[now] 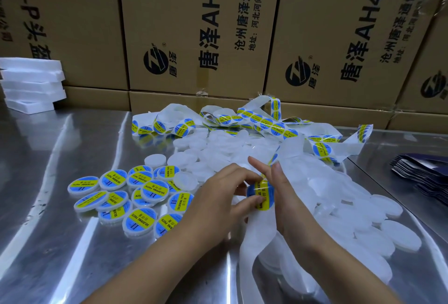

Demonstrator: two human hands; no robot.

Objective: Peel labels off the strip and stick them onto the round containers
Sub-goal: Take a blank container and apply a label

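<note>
A round blue and yellow label sits between my two hands at the table's middle. My left hand pinches it with thumb and fingers; whether a container lies under it is hidden. My right hand holds the label's far edge and the white backing strip, which trails down toward me. The label strip with several labels lies tangled at the back. Several labelled round containers are clustered at the left. A heap of plain white containers spreads from the middle to the right.
The work surface is a shiny metal table. Cardboard boxes form a wall along the back. White foam blocks are stacked at the far left. A stack of dark flat packets lies at the right edge.
</note>
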